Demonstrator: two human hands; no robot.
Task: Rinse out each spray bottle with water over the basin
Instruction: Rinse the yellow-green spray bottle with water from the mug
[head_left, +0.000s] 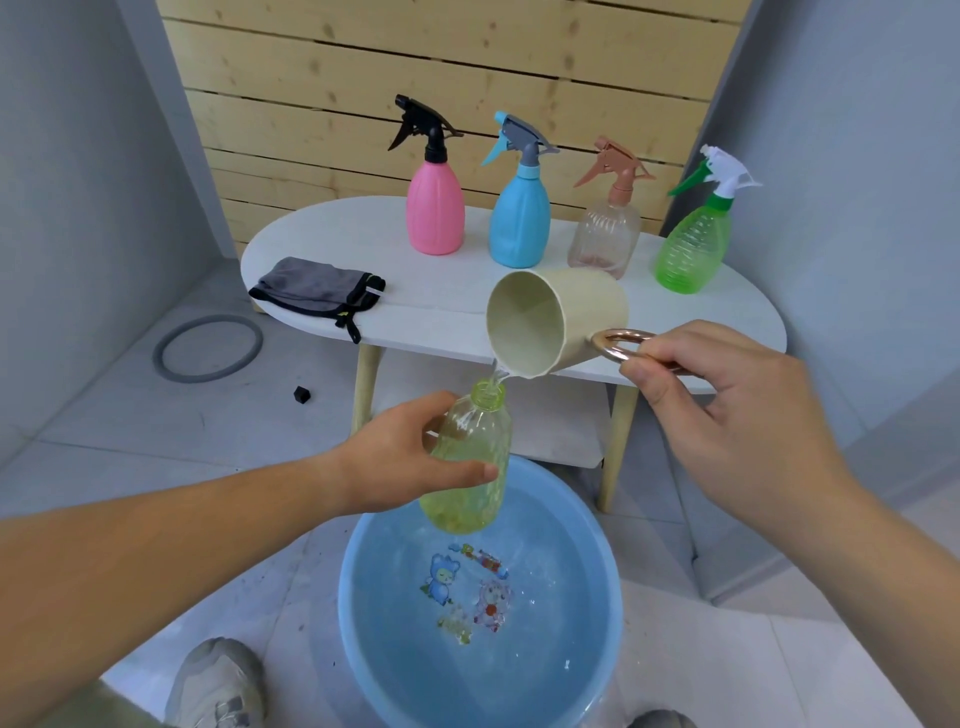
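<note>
My left hand (400, 457) grips a yellow-green clear bottle (475, 467) with its spray head off, held upright over the blue basin (363, 623). My right hand (727, 410) holds the copper handle of a cream cup (561, 317), tipped so that a thin stream of water runs into the bottle's neck. On the white table (441, 322) behind stand a pink spray bottle (435, 208), a blue spray bottle (519, 218), a clear brownish spray bottle (605, 234) and a green spray bottle (691, 244), all with spray heads on.
A grey cloth (317, 286) lies on the table's left end. A grey ring (208, 348) and a small black cube (302, 395) sit on the tiled floor to the left. The basin holds water. My shoe (218, 686) is beside it.
</note>
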